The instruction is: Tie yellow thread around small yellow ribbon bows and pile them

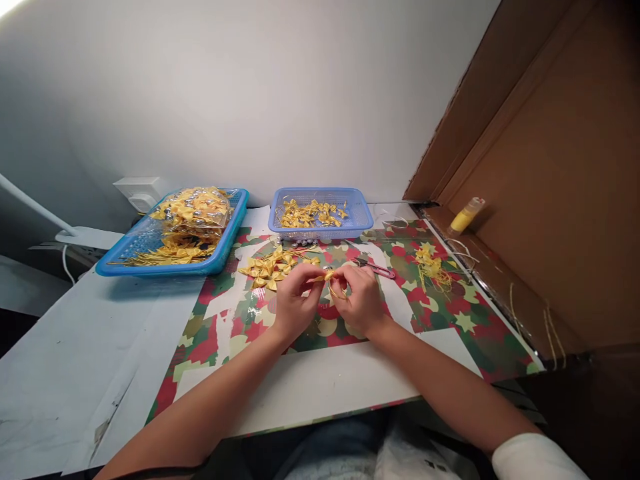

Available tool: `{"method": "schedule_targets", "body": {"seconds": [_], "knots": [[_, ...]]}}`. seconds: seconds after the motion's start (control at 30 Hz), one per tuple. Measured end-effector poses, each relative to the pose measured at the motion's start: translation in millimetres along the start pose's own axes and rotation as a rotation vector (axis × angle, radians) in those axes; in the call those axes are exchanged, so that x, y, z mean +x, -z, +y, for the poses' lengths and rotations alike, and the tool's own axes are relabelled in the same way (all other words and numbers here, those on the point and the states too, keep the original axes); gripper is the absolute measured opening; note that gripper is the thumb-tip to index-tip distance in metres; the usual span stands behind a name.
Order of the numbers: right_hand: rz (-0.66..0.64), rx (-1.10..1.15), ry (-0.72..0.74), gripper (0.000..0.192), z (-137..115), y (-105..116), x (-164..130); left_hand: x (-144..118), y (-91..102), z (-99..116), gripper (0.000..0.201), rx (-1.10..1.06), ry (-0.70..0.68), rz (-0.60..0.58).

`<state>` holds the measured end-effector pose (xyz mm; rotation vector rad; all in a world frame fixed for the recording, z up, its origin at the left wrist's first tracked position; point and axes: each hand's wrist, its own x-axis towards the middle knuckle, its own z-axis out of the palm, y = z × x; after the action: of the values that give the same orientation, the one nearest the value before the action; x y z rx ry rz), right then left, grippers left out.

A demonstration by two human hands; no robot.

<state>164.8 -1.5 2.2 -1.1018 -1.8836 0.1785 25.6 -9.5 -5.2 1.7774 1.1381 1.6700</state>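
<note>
Over the middle of the patterned mat, my left hand [300, 298] and my right hand [358, 293] meet at their fingertips. Both pinch one small yellow ribbon bow [329, 275] between them, and a thin golden strand hangs from it by the right fingers. A loose pile of yellow ribbon bows [267, 268] lies just beyond my left hand. Close behind my right hand rests a pink-handled tool [383, 272], partly hidden, so its kind is unclear. Several small silvery beads [300, 243] sit in front of the farther basket.
A blue basket [107, 268] at the left holds bagged bows and golden stems. Another blue basket [320, 233] with bows stands against the wall. Yellow scraps [434, 272] lie at the right, near a yellow-filled tube [466, 216] on the cardboard edge. A white lamp base [95, 237] is far left.
</note>
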Motion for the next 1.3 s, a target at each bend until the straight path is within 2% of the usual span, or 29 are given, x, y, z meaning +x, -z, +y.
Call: {"method": "schedule_targets", "body": {"seconds": [0.23, 0.3, 0.47, 0.67, 0.97, 1.13, 1.3], "knots": [[0.010, -0.098, 0.051, 0.016, 4, -2, 1, -1, -4.0, -4, 0.002, -0.123, 0.129, -0.039], [-0.002, -0.123, 0.069, 0.018, 6, -3, 1, -1, -3.0, -3, 0.004, -0.085, 0.138, -0.069], [-0.053, -0.156, 0.107, 0.019, 10, -1, 4, 3, 3.9, 2, 0.007, 0.299, -0.038, -0.171], [-0.111, -0.235, 0.172, 0.018, 14, 4, 9, 7, 7.6, 1, 0.015, 0.493, -0.168, -0.279], [-0.337, -0.369, 0.248, 0.015, 16, 11, 15, 14, 10.2, 4, 0.021, 0.786, -0.222, -0.456], [-0.351, -0.419, 0.258, 0.014, 15, 10, 13, 16, 10.2, 5, 0.021, 0.838, -0.186, -0.518], [-0.332, -0.399, 0.267, 0.015, 16, 7, 10, 15, 8.3, 4, 0.029, 0.798, -0.182, -0.500]]}}
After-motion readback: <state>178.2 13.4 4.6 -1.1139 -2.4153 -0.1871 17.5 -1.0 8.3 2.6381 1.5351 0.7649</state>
